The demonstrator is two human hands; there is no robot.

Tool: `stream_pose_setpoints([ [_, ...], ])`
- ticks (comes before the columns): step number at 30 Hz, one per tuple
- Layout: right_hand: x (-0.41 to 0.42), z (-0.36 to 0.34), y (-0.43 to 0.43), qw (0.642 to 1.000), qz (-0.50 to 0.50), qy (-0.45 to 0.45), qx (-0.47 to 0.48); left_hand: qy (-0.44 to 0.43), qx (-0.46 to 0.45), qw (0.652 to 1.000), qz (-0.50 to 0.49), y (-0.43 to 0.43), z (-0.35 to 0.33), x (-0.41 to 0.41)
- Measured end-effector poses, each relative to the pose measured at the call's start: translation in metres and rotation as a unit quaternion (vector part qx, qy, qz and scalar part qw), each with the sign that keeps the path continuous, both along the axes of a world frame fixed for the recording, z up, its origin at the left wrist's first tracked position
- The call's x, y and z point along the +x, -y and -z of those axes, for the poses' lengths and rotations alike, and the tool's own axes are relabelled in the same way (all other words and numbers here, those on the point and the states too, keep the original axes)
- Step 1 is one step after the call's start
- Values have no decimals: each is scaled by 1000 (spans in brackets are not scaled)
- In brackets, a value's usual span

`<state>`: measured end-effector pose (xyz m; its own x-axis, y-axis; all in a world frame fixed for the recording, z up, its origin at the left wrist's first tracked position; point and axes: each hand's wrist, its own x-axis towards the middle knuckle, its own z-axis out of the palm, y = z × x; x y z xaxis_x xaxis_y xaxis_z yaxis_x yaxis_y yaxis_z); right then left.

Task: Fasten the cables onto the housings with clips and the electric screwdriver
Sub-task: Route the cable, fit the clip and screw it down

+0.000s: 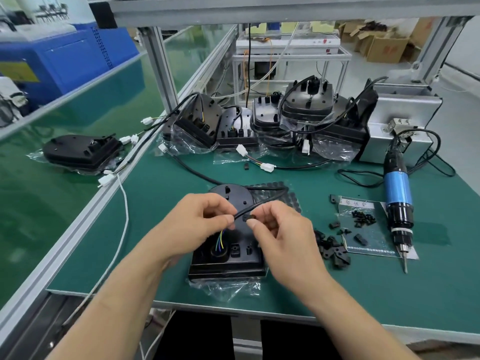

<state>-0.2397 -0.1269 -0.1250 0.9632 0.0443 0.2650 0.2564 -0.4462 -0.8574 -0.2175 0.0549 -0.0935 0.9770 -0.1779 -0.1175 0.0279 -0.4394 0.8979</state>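
Observation:
A black housing (228, 258) lies flat on clear plastic film at the front of the green table. Its black cable (262, 202) runs over it, with coloured wires going into a round socket. My left hand (200, 219) pinches the cable just above the housing. My right hand (278, 229) pinches a small black clip (251, 216) against the same cable. Loose black clips (331, 252) lie in a heap to the right. The blue and black electric screwdriver (397, 203) lies on the table at the right, tip toward me.
Several more housings (306, 107) with cables and white connectors are stacked at the back. Another housing (80, 150) sits on the green conveyor at the left. A plastic bag (368, 227) with small black screws lies beside the screwdriver. A metal box (405, 118) stands at the back right.

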Motion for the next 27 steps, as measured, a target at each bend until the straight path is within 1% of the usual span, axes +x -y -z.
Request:
stream_pose_setpoints([
  [5, -5, 14, -16, 997, 52, 54, 9, -6, -66, 997, -50, 3, 9, -2],
  [9, -5, 17, -26, 995, 66, 55, 58, 5, -105, 993, -56, 5, 13, -5],
  [11, -6, 18, -30, 993, 64, 50, 83, 5, -123, 991, -53, 4, 15, -6],
  [14, -4, 13, -28, 990, 37, 48, 128, 6, -114, 993, -21, 0, 13, -6],
  [16, 2, 7, -22, 992, -3, 32, 122, 6, -103, 995, 1, -2, 11, -6],
  [17, 7, 5, -18, 995, -18, 21, 101, 9, -97, 995, 9, -2, 10, -6],
  [18, 11, 2, -14, 998, -18, 19, 57, 12, -94, 995, 12, -2, 10, -7],
  [19, 15, 0, -10, 999, -2, 35, -15, 13, -95, 995, 11, -1, 10, -8],
  [21, 23, -9, -2, 979, 28, 100, -175, 28, -84, 996, 6, 1, 10, -10],
  [23, 33, -17, 8, 954, -4, 145, -261, 58, -58, 997, -2, 5, 10, -11],
  [25, 40, -23, 16, 941, -49, 155, -296, 97, -28, 995, -16, 8, 11, -9],
  [27, 40, -25, 16, 944, -53, 161, -283, 136, 4, 990, -22, 12, 14, -9],
])
